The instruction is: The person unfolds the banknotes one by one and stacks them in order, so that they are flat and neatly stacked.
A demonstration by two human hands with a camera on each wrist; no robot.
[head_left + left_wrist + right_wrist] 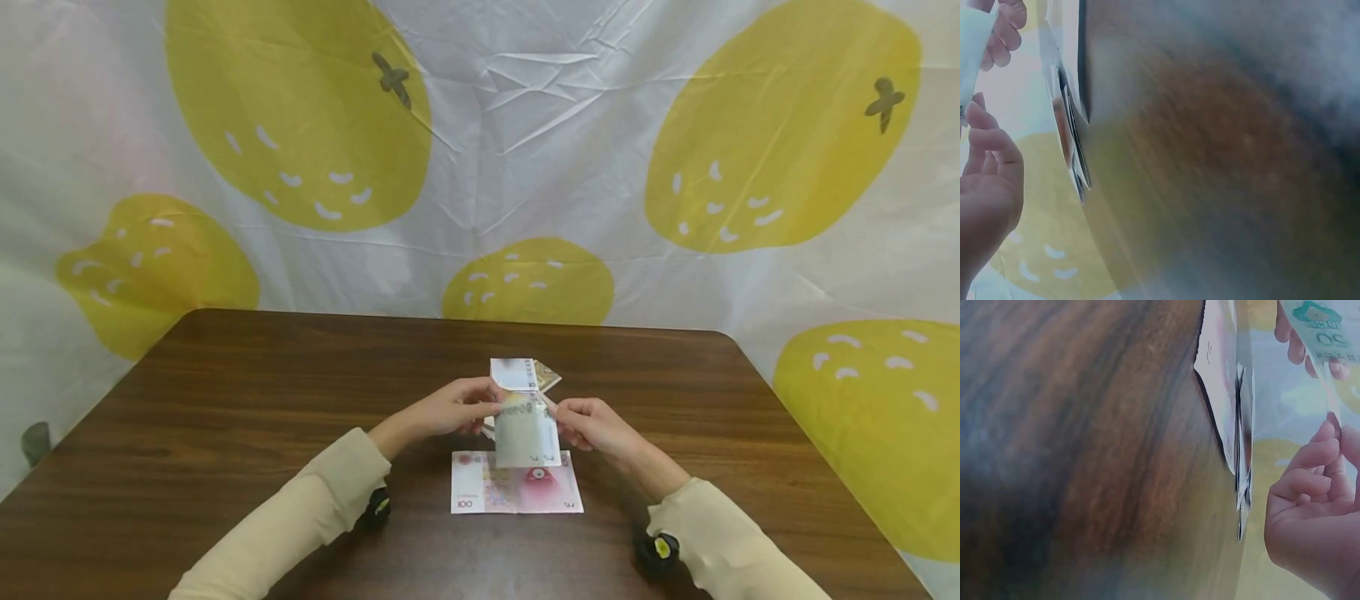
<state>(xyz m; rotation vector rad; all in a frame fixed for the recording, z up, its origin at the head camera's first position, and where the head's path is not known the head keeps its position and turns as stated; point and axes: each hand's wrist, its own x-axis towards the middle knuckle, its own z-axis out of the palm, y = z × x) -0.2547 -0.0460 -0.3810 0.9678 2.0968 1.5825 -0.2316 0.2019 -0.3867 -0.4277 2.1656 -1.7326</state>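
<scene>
Between both hands, above the table, is a green 50 banknote (521, 437); it looks folded, and its "50" shows in the right wrist view (1329, 340). My left hand (461, 406) pinches its left edge with thumb and fingers. My right hand (596, 423) pinches the opposite edge, fingers curled, as the right wrist view shows closely (1313, 500). Below the hands a pink 100 banknote (517, 496) lies flat, its far edge hidden by the held note. Just beyond the hands lie a pale folded banknote (513, 372) and a brownish one (548, 375) partly under it.
The dark wooden table (262, 375) extends around the notes to both sides. Behind it hangs a white cloth (525, 167) printed with yellow fruit. A small dark object (35, 442) stands by the table's left edge.
</scene>
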